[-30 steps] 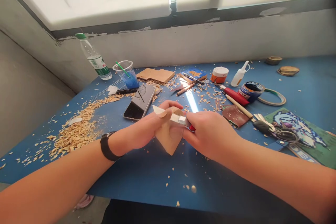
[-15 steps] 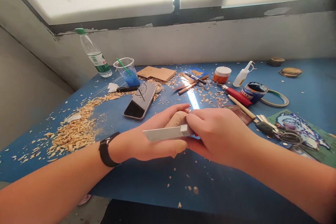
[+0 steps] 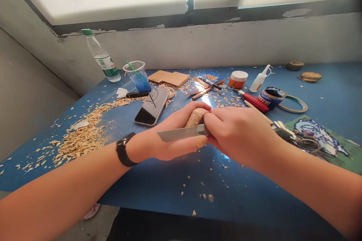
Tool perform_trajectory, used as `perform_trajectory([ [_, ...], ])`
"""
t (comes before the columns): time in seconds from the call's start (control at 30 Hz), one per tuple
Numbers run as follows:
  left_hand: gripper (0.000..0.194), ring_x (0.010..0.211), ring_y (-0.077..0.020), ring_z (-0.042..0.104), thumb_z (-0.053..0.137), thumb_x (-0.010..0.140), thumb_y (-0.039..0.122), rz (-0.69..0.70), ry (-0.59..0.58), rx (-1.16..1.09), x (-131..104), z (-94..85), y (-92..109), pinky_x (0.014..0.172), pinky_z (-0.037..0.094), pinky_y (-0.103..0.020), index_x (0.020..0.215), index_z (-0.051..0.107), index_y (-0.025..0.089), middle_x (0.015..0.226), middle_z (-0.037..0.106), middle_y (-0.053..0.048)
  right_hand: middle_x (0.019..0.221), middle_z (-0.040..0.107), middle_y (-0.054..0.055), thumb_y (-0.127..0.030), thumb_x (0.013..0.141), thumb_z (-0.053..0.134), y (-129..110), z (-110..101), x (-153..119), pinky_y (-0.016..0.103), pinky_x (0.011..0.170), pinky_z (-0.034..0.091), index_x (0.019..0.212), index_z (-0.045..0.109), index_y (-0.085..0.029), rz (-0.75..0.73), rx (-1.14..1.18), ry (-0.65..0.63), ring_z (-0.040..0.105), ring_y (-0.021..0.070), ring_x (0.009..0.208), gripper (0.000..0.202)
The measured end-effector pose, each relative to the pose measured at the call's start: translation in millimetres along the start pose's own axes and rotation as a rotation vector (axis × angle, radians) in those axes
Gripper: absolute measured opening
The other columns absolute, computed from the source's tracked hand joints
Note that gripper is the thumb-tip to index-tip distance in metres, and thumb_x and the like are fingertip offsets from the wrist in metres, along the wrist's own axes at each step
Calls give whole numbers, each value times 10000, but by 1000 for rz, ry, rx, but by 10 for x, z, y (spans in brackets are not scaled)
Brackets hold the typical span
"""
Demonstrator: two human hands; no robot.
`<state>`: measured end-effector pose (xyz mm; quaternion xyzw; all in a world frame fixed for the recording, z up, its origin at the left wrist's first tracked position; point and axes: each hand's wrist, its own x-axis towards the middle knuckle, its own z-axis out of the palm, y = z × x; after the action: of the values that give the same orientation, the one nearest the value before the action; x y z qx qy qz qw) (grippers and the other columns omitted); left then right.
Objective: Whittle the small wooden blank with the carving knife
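Note:
My left hand (image 3: 166, 135), with a black band on its wrist, is closed around a pale piece of wood (image 3: 195, 117) whose rounded end shows above the palm. My right hand (image 3: 237, 128) grips a knife (image 3: 181, 134) by its handle, which the fingers mostly hide. The flat metal blade points left and lies across the near side of the wood, over my left thumb. Both hands meet above the front middle of the blue table (image 3: 158, 192).
Wood shavings (image 3: 82, 141) are heaped at the left. Beyond the hands lie a phone (image 3: 152, 107), a cup of blue liquid (image 3: 138, 79) and a water bottle (image 3: 103, 58). At the right are a paint jar (image 3: 271, 97), a tape roll (image 3: 294, 104) and a green picture (image 3: 319, 139).
Both hands, with the wood and knife, have shifted slightly right and up in the view. More of the wood's rounded end shows above the blade.

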<state>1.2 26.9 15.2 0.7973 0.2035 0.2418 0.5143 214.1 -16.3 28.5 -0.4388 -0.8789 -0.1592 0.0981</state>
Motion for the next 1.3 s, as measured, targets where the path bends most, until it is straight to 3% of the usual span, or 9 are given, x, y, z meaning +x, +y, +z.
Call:
perform_trajectory([
  [0.23, 584, 728, -192, 608, 718, 893, 312, -133, 148, -123, 2, 106, -98, 594, 522, -333, 1426, 481, 298, 955, 639, -29, 736, 676, 56, -188, 926, 559, -35, 41, 15, 318, 548, 179, 898, 663, -170, 86, -11, -84, 585, 203, 596, 110],
  [0.37, 566, 903, -249, 676, 734, 915, 376, -91, 182, -20, -9, 116, -16, 734, 575, -391, 1411, 499, 238, 1124, 695, -87, 679, 630, 44, -168, 869, 588, -97, 49, 7, 312, 536, 175, 854, 644, -190, 146, -35, -99, 596, 221, 596, 62],
  [0.47, 558, 927, -251, 675, 725, 942, 414, -32, 208, 41, -21, 122, -3, 806, 570, -414, 1408, 500, 203, 1147, 690, -104, 666, 608, 42, -154, 855, 585, -135, 63, 1, 308, 524, 178, 823, 626, -202, 183, -42, -108, 583, 219, 584, 71],
  [0.73, 520, 1092, -263, 632, 761, 942, 413, 14, 314, 13, -37, 183, -87, 862, 562, -378, 1355, 509, 222, 1261, 629, -116, 653, 603, 35, -110, 832, 592, -195, 79, 23, 301, 503, 168, 798, 620, -202, 240, -34, -108, 536, 167, 530, 102],
  [0.87, 589, 1002, -227, 614, 809, 901, 436, -56, 359, -48, -32, 218, -118, 823, 554, -364, 1347, 494, 216, 1181, 602, -84, 635, 596, 38, -86, 845, 587, -247, 74, 36, 293, 504, 163, 796, 605, -195, 300, -48, -187, 588, 190, 550, 121],
  [0.97, 595, 969, -212, 618, 810, 904, 432, -90, 345, -111, -27, 194, -138, 786, 557, -346, 1359, 485, 228, 1177, 597, -74, 678, 627, 52, -88, 872, 585, -239, 73, 41, 301, 513, 157, 821, 606, -185, 302, -51, -240, 623, 202, 584, 112],
  [1.07, 535, 1057, -241, 648, 771, 945, 430, -68, 259, -120, -20, 135, -127, 841, 573, -366, 1371, 508, 242, 1279, 610, -100, 759, 678, 62, -151, 915, 615, -157, 47, 47, 305, 523, 170, 897, 628, -173, 222, -11, -228, 626, 197, 606, 31],
  [1.2, 553, 837, -207, 656, 701, 995, 451, -86, 129, -95, -7, 94, -78, 767, 553, -375, 1448, 464, 240, 974, 668, -43, 795, 698, 77, -272, 977, 606, -30, -35, 72, 320, 532, 188, 972, 650, -165, 95, -2, -221, 620, 219, 632, 115],
  [1.3, 563, 776, -191, 631, 706, 986, 453, -86, 142, -65, 12, 113, -39, 731, 531, -366, 1440, 467, 220, 910, 660, -25, 791, 701, 82, -251, 974, 582, -2, -76, 102, 332, 538, 194, 993, 665, -158, 93, -60, -218, 629, 234, 647, 126],
])
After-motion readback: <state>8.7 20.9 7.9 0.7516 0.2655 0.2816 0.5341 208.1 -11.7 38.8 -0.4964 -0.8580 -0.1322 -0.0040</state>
